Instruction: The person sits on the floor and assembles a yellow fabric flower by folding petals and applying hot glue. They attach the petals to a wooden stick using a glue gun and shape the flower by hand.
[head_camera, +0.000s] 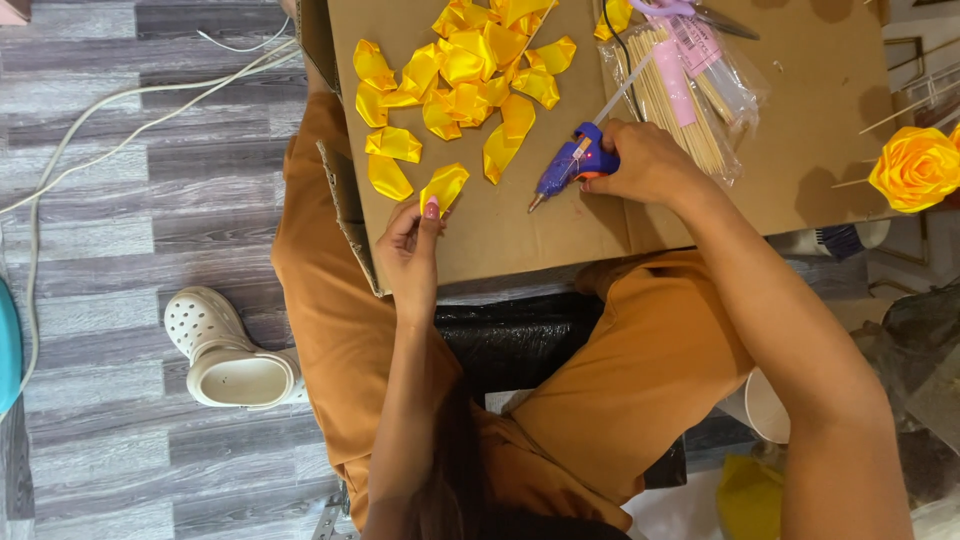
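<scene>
1. From my remote seat, the head camera looks down on a person in orange clothes sitting at a sheet of brown cardboard (800, 120) laid across the lap.
2. The left hand (410, 250) pinches one folded yellow ribbon petal (444, 184) between thumb and fingertips, fingers closed on its lower edge, just below the loose pile of yellow petals (470, 70).
3. The right hand (645, 160) wraps shut around a blue glue gun (572, 162), nozzle angled down-left toward the cardboard; I cannot make out the trigger finger, which is hidden behind the gun body.
4. A glue stick projects from the gun's rear toward a clear bag of wooden skewers (690, 100), partly covered by the wrist.
5. Scissors (700, 12) with pale handles are cut off by the top edge.
6. A finished yellow ribbon rose (915, 168) sits at the right, its stem hard to trace.
7. A white clog (225, 355) rests on the grey plank floor (120, 200); a white cable (90, 130) trails out of frame.
</scene>
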